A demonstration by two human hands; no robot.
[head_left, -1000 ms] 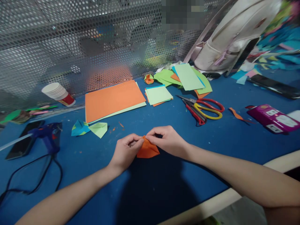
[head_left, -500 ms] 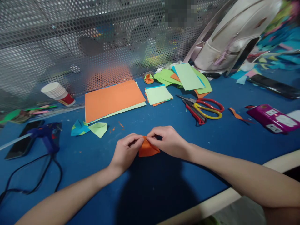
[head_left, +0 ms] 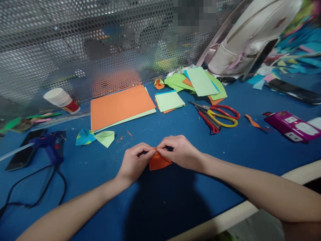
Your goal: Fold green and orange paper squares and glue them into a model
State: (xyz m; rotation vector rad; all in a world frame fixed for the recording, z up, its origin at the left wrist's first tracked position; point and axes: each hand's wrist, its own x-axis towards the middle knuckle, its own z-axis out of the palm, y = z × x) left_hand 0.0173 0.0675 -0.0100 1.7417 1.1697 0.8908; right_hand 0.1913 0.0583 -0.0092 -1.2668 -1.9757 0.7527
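Between two hands' fingers (head_left: 151, 152), one orange paper piece (head_left: 158, 162); two scissors (head_left: 217, 117) beyond.

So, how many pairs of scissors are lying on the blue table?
2. The red-handled scissors and the yellow-handled scissors lie overlapped, right of the paper stacks. Others may be hidden under the loose sheets.

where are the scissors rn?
In the head view, the scissors lie on the blue table, right of centre, beyond the right hand, between the small paper stack and the pink power strip.
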